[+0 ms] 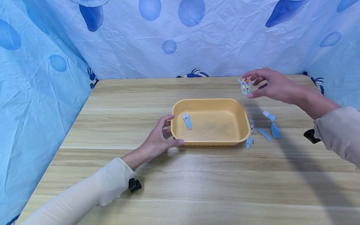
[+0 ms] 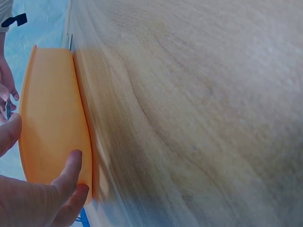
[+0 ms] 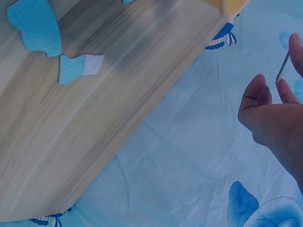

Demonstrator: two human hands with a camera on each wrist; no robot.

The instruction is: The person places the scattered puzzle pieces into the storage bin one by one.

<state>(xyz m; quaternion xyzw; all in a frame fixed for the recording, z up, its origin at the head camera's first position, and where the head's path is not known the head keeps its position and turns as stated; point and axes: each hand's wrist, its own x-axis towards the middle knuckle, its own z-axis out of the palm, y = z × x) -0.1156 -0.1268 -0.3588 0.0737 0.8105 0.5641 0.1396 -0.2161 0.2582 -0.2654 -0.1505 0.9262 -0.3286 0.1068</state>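
A yellow plastic basin (image 1: 208,143) stands on the table, with one blue-and-white puzzle piece (image 1: 187,121) lying inside at its left. My left hand (image 1: 154,140) holds the basin's left end, thumb at the near rim and fingers along the outer wall. Above the far right of the table, my right hand (image 1: 274,84) pinches a colourful puzzle piece (image 1: 245,86) between thumb and fingers. In the right wrist view that held piece (image 3: 283,67) appears edge-on. Several loose pieces lie right of the basin, among them a plain blue one (image 1: 275,130) and a blue-and-white one (image 1: 269,116).
A colourful piece (image 1: 251,127) lies close against the basin's right side, with a small blue piece (image 1: 249,142) in front of it. A narrow blue strip (image 1: 264,134) is beside them. Blue patterned cloth (image 1: 126,47) hangs behind the wooden table (image 1: 197,175).
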